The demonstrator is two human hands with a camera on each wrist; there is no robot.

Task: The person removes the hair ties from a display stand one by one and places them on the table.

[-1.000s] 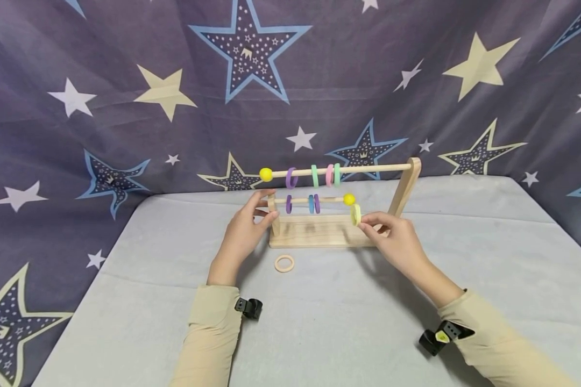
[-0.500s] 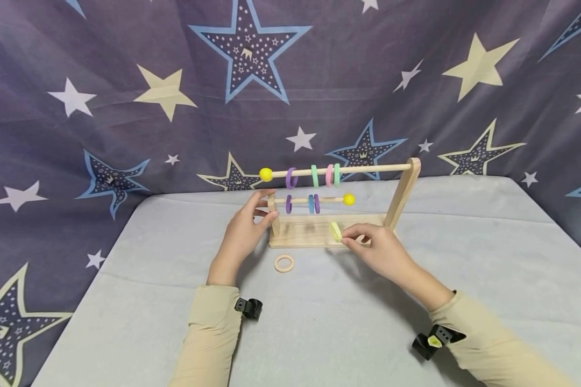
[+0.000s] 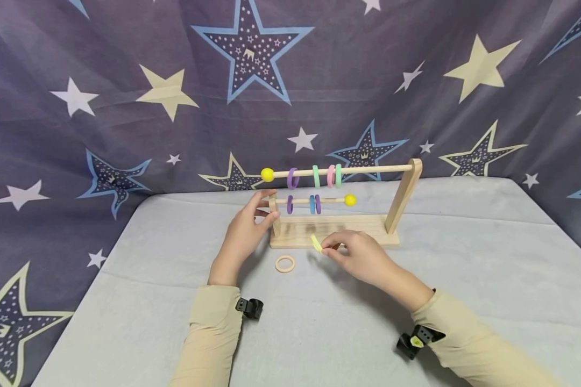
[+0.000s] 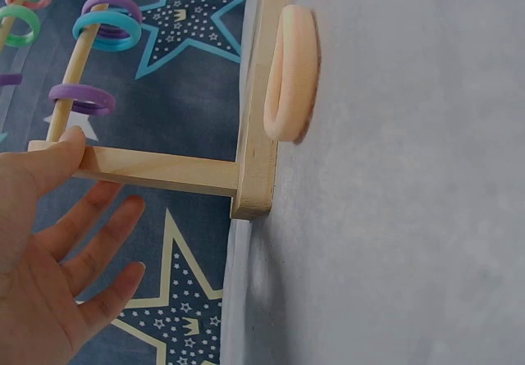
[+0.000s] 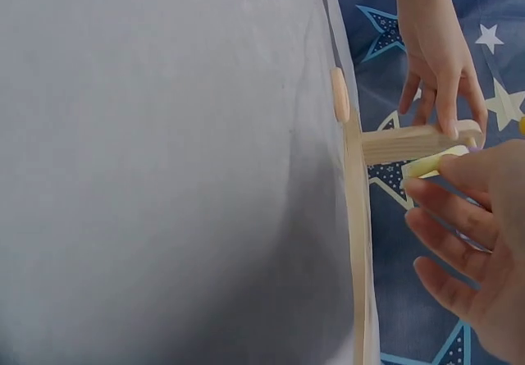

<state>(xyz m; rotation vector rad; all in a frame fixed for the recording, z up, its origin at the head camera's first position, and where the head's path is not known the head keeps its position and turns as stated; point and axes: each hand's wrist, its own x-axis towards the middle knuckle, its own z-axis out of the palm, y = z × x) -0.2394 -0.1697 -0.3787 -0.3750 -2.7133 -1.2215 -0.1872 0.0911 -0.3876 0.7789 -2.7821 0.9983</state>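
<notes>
A wooden ring stand (image 3: 290,236) with two rods sits on the table. My left hand (image 3: 244,228) grips the top of its short post (image 4: 164,168) between thumb and fingers. My right hand (image 3: 360,258) pinches a yellow ring (image 3: 316,243) at fingertip, in front of the stand's base; the ring looks nearly edge-on. On the lower rod hang a purple ring (image 3: 289,205), a blue ring (image 3: 312,204) and another purple one. The upper rod carries a purple ring (image 3: 290,179), two green rings and a pink ring (image 3: 330,176). A plain wooden ring (image 4: 297,78) lies before the base.
Yellow balls cap the upper rod (image 3: 267,174) and the lower rod (image 3: 350,200). The tall post (image 3: 403,196) rises at the stand's right end. A grey cloth (image 3: 310,333) covers the table, and a star-patterned curtain (image 3: 213,134) hangs behind.
My right hand has carried the yellow ring from beside the lower rod's yellow ball down and left to the front of the base. The left hand keeps its place on the post.
</notes>
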